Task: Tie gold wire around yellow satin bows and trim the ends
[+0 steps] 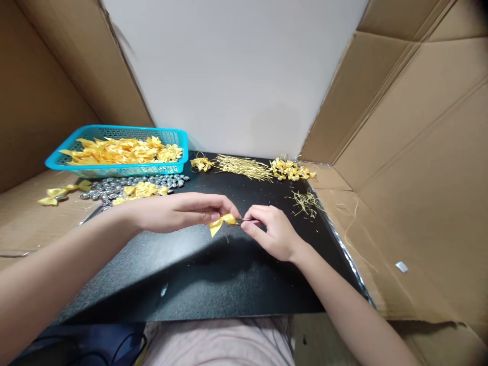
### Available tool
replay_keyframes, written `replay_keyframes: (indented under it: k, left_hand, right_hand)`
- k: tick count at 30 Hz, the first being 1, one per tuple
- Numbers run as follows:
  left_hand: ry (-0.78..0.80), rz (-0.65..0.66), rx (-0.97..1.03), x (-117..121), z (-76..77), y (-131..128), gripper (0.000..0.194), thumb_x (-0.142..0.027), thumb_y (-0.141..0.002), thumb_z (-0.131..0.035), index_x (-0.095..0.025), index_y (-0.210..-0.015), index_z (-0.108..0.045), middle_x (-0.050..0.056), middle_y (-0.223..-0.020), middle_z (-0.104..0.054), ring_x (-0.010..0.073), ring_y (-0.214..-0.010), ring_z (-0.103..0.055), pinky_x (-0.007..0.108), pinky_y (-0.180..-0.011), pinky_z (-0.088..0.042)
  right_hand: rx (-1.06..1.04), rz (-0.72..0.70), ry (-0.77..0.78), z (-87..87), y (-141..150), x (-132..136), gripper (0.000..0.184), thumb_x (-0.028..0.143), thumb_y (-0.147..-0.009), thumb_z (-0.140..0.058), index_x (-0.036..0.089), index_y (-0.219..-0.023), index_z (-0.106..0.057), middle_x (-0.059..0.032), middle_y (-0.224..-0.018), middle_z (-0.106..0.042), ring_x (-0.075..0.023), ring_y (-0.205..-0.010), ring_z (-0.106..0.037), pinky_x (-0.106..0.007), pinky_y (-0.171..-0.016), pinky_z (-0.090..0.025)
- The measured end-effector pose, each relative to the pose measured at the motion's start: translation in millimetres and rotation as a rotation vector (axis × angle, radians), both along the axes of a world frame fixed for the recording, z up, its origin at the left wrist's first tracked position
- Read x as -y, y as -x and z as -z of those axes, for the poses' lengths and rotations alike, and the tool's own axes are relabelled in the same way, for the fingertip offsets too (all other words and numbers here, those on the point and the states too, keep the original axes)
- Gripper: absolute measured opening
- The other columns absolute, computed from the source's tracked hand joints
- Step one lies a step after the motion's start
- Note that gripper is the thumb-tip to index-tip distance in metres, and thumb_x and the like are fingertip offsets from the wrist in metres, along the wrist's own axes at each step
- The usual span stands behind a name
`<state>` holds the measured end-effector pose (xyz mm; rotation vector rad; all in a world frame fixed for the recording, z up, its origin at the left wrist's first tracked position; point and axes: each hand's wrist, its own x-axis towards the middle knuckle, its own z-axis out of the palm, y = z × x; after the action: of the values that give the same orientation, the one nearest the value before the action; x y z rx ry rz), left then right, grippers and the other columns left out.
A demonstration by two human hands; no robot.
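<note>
Over the black board, my left hand [186, 211] pinches a yellow ribbon bow [216, 226], one tail of which hangs below the fingers. My right hand [275, 233] is closed around a thin metal tool [250, 220] that looks like tweezers or small snips. Its tip meets the right side of the bow, close to my left fingertips. Whether the tip grips the bow or a cord on it is too small to tell. Beyond my left forearm lie loose yellow bows [144, 190] and a spread of silvery beads [110, 187].
A blue basket [183, 147] of yellow ribbon bows stands at the back left. Gold cords [244, 166] lie at the back of the black board [213, 284], between a small bow group [202, 163] and a bigger bow pile [292, 170]. Cord scraps [306, 203] lie right; cardboard walls [412, 127] flank the board.
</note>
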<state>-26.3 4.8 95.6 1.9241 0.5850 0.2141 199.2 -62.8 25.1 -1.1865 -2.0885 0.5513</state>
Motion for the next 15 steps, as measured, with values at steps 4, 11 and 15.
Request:
replay_keyframes:
  k: [4,11,15]
  left_hand:
    - [-0.024,0.057,-0.031,-3.9,5.0,1.8,0.024,-0.026,-0.090,-0.061,-0.020,-0.111,-0.071,0.004,-0.102,-0.072,0.0217,-0.096,-0.063,0.021,-0.082,-0.047]
    - [-0.113,0.098,-0.060,-5.2,9.6,2.8,0.027,-0.031,-0.097,-0.050,-0.020,-0.117,-0.064,0.005,-0.108,-0.069,0.0196,-0.100,-0.061,0.023,-0.086,-0.048]
    - [-0.124,0.055,0.012,-2.1,14.7,1.6,0.027,-0.031,-0.094,-0.054,-0.019,-0.115,-0.065,0.007,-0.102,-0.069,0.0200,-0.095,-0.062,0.026,-0.082,-0.050]
  right_hand:
    - [-0.063,-0.032,0.036,1.2,1.9,0.4,0.031,0.041,-0.094,-0.050,0.018,-0.074,-0.056,-0.0001,-0.074,-0.059,-0.0128,-0.067,-0.052,-0.026,-0.066,-0.034]
    - [-0.176,-0.062,0.120,4.3,2.6,0.1,0.034,0.043,-0.094,-0.049,0.017,-0.071,-0.054,0.0014,-0.069,-0.053,-0.0115,-0.063,-0.046,-0.024,-0.061,-0.032]
    - [-0.207,-0.050,0.122,6.3,3.5,0.9,0.038,0.046,-0.094,-0.046,0.018,-0.070,-0.052,0.0019,-0.067,-0.051,-0.0112,-0.062,-0.045,-0.024,-0.060,-0.032]
